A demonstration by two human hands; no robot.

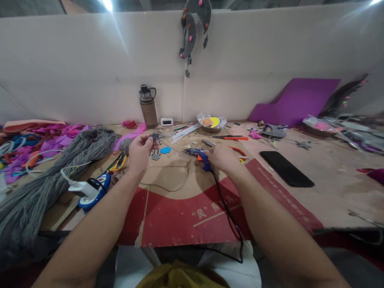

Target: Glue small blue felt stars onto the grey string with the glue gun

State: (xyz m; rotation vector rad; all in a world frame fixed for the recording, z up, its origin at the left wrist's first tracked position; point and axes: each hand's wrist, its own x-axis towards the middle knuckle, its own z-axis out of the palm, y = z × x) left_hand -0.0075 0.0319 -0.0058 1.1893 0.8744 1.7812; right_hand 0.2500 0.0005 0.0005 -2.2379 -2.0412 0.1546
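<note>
My left hand (139,155) is closed in a pinch on a small dark grey piece (155,137), perhaps a felt star; its exact shape is hard to make out. A thin cord trails over the cardboard below. My right hand (224,157) is closed at the back of a blue glue gun (205,161), its fingers partly hidden. The gun's messy nozzle points left, towards my left hand, and its black cable (223,196) runs down over the cardboard edge. Between my hands lie a blue cut-out (165,150) and a small grey star (155,157).
Grey yarn (72,160) and a white plug in a blue power strip (94,196) lie left. A bottle (148,108) stands behind, near white glue sticks (186,133). Scissors (231,137) and a black phone (286,169) lie right. A grey felt ornament (190,34) hangs at the wall.
</note>
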